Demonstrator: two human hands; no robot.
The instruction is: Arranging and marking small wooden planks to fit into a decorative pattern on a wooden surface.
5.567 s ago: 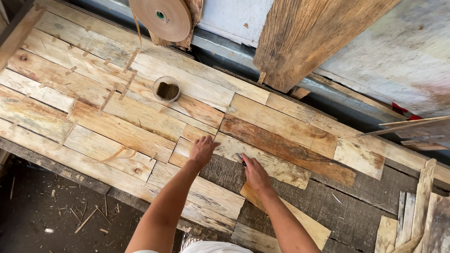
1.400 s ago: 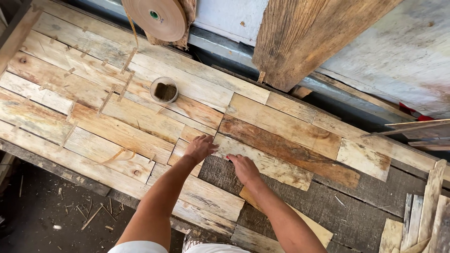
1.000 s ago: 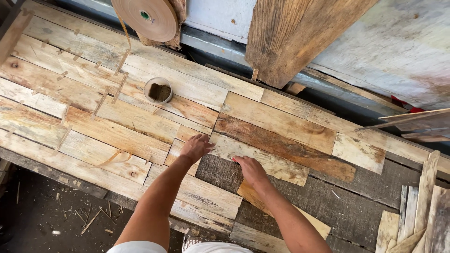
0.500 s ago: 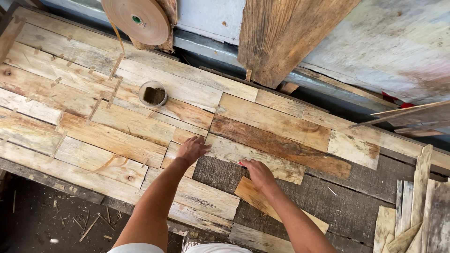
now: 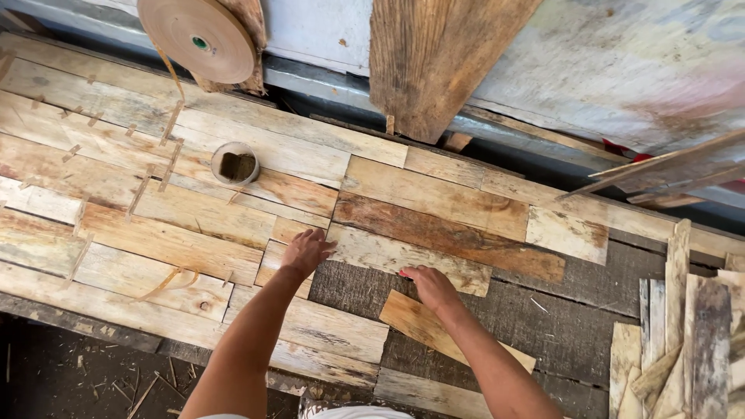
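Note:
My left hand rests flat on a small pale veneer piece at the edge of a patchwork of wood strips. My right hand presses its fingers on the lower edge of a long greyish strip, with the wrist over a loose tan strip lying at an angle on the dark base board. Neither hand grips anything; both lie palm down on the wood.
A big roll of brown paper tape stands at the back, its tape end hanging down. A small round cup sits on the strips. A thick plank leans behind. Loose veneer pieces pile at the right.
My right hand has shifted a little right and down along the greyish strip's lower edge. The left hand stays on the small pale piece.

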